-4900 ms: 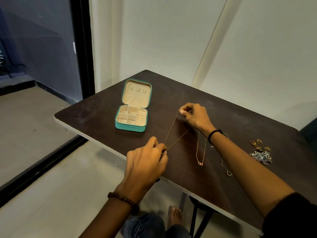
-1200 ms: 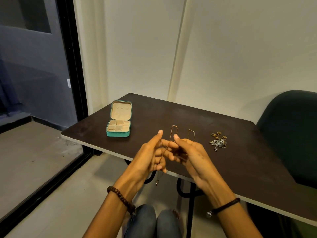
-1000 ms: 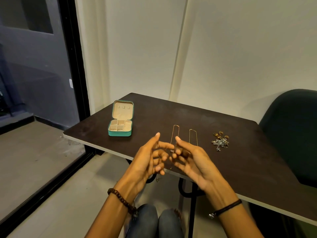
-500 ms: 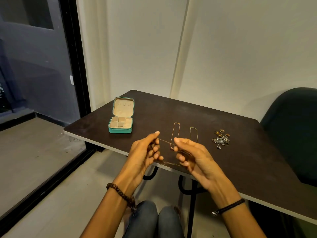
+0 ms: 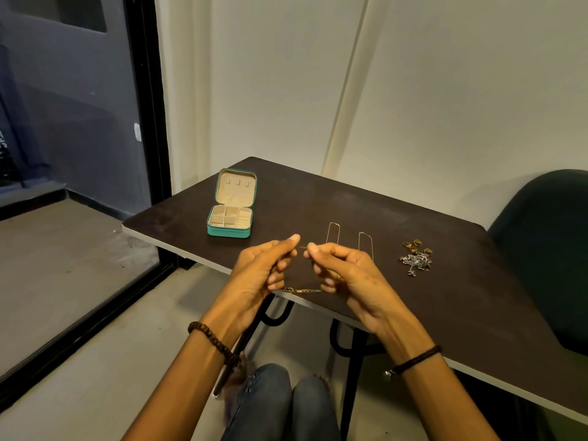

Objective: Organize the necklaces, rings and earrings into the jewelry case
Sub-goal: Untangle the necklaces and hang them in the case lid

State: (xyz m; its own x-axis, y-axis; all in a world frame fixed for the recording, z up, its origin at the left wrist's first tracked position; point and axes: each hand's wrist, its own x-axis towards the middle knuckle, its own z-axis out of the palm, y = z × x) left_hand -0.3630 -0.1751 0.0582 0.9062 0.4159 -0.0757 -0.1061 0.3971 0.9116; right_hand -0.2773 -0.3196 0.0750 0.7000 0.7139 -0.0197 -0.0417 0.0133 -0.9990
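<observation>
A thin gold necklace (image 5: 302,290) stretches between my two hands above the table's near edge. My left hand (image 5: 267,268) and my right hand (image 5: 337,268) each pinch it, fingers curled. The teal jewelry case (image 5: 230,230) stands open at the table's far left, its beige compartments bare. Two more gold necklaces (image 5: 333,232) (image 5: 365,240) lie straight on the dark table beyond my hands. Gold rings (image 5: 416,245) and a silver earring pile (image 5: 415,262) sit to the right.
The dark table (image 5: 461,300) has a pale front edge and black legs. A dark green chair (image 5: 547,243) stands at the right. A black-framed glass door (image 5: 143,122) is on the left. My knees show below the table.
My hands have drawn slightly apart and lowered toward the table edge, gathering the necklace into a shorter span between them. The view tilted down a little.
</observation>
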